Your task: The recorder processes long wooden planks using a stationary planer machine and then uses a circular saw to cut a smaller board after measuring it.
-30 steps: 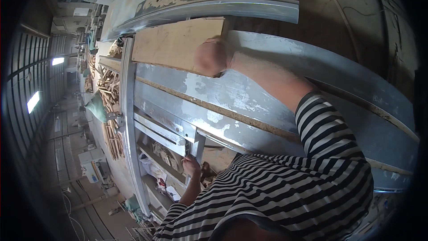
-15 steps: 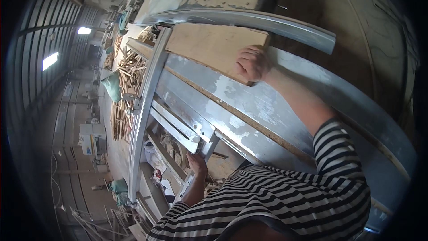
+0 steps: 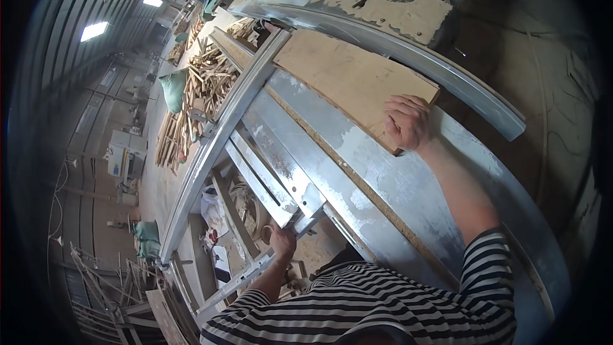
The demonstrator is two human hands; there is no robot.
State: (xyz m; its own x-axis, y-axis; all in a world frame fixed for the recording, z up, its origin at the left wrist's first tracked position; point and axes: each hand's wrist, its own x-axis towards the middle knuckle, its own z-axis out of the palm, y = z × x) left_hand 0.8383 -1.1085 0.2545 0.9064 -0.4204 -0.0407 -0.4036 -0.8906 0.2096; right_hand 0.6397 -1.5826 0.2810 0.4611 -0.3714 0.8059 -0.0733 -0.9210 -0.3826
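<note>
A flat light-brown wooden board lies on the worn grey metal machine table, its far left end meeting a long metal rail. At the board's right end rests my right hand, its fingers curled closed over the top edge. Below and to the left, my left hand is closed around the near end of a slotted metal bar beside the table. Some of its fingers are hidden by the metal.
A long curved metal guide runs beyond the board. Wood offcuts lie heaped on the floor at the left, beside a green sack. An open frame with cables and papers inside sits left of my left hand.
The view has turned, so the table and board appear further right and lower. Both hands keep their places, the right on the board and the left at the slotted bar.
</note>
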